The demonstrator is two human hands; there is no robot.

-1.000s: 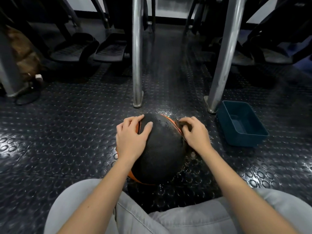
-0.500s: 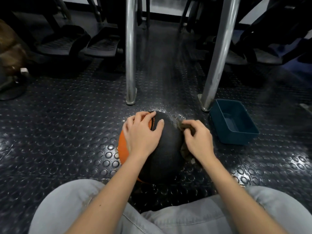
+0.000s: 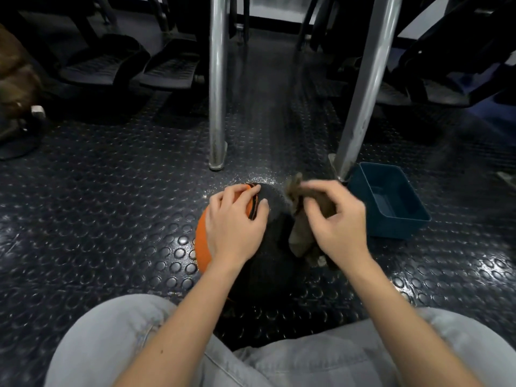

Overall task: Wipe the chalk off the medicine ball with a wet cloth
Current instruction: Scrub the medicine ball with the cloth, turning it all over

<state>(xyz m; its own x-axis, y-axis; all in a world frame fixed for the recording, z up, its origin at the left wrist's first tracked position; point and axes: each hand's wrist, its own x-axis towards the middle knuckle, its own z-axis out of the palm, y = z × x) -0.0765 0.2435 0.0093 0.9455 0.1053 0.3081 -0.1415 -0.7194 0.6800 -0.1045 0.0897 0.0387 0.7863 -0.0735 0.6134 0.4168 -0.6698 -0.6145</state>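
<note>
Since the frame half a second ago, the right grip (image 3: 335, 222) has come up off the right flank of the medicine ball (image 3: 272, 255), bringing the cloth (image 3: 300, 233) with it, and we see a little more of the ball's orange panel on the left.

From the head view, the ball sits on the studded black floor (image 3: 111, 219) just in front of our knees in pale jeans (image 3: 111, 344). The left grip (image 3: 234, 224) lies on top of the ball's left half, fingers apart and pressed flat across the seam between orange and black. The right grip is clamped on the brown cloth, thumb and fingers pinching its bunched upper part. The cloth hangs down along the ball's right side, and motion blur keeps us from telling whether its lower end touches the ball.

White specks (image 3: 251, 180) glitter on the floor just beyond the ball. A blue tub (image 3: 396, 229) stands on the floor just beside the right grip, its far corner close to the foot of a slanted post (image 3: 363, 107). An upright post (image 3: 216, 107) stands beyond the ball.
</note>
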